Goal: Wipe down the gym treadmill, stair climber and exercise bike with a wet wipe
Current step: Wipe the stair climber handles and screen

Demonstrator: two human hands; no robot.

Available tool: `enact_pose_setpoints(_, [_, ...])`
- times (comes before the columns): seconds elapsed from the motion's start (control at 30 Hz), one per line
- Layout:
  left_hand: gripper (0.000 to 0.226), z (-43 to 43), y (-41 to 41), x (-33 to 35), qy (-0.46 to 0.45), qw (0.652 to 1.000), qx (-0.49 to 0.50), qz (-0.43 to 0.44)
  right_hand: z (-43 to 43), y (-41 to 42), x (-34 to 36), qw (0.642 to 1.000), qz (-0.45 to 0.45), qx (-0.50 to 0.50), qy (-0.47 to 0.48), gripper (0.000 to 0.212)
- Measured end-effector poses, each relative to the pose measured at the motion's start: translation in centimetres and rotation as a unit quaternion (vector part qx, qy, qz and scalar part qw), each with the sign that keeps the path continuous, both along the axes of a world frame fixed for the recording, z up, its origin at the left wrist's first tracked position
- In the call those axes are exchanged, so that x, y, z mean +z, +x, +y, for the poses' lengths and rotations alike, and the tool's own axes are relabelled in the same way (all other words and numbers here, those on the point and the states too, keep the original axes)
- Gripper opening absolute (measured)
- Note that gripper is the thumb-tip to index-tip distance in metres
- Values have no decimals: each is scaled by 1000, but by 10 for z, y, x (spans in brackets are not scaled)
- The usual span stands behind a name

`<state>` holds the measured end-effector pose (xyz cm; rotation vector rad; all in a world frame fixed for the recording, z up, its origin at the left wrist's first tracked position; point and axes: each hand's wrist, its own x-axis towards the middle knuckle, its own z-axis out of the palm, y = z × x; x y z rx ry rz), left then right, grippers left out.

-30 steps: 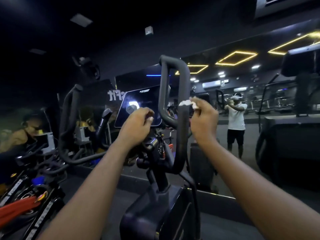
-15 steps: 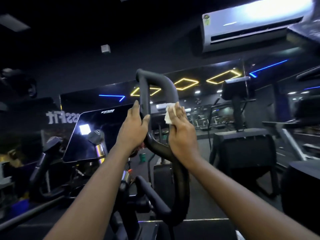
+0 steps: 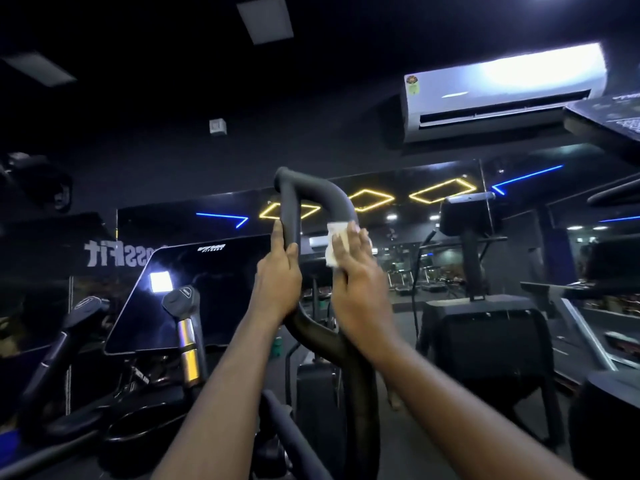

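Observation:
A black looped handlebar (image 3: 313,197) of the exercise machine rises in front of me. My left hand (image 3: 277,282) is wrapped around its left tube. My right hand (image 3: 358,278) presses a white wet wipe (image 3: 335,242) against the right tube, fingers laid flat over it. The machine's dark console screen (image 3: 194,296) tilts to the left of the bar, with a bright light reflected in it.
A short grip with a metal sensor band (image 3: 187,337) stands at lower left. A black machine with a console (image 3: 481,327) stands to the right, in front of a wall mirror. An air conditioner (image 3: 502,91) hangs on the wall above.
My head has tilted up and turned right. My left hand moved from near the console onto the handlebar's left tube, and my right hand with the wipe slid along the right tube.

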<state>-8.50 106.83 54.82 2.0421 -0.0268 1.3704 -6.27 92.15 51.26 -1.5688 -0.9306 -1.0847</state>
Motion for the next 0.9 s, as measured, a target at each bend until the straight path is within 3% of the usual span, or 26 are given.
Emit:
enact_pose_setpoints(0.1, [55,-3,1,-1,-2,1000,5,-5,-2,4,-21,1000,-20,-3,-18,55])
enact_pose_setpoints(0.3, [55,-7,2,-3,-9,1000,17,-12,-8,22,77,998,16,54,-13,47])
enact_pose_setpoints(0.43, [55,-9,1,-5,-7,999,32,-10,1,25,49,998,-39,-36,-35,53])
enact_pose_setpoints(0.53, [52,-9,2,-7,-21,999,45,-17,4,34,85,995,-48,-75,-33,50])
enact_pose_setpoints(0.7, [35,-8,3,-11,-34,998,32,-46,19,38,172,983,-28,-97,-156,30])
enact_pose_setpoints(0.9, [32,-9,-1,-12,-31,998,27,-53,43,41,187,921,-189,-160,-302,38])
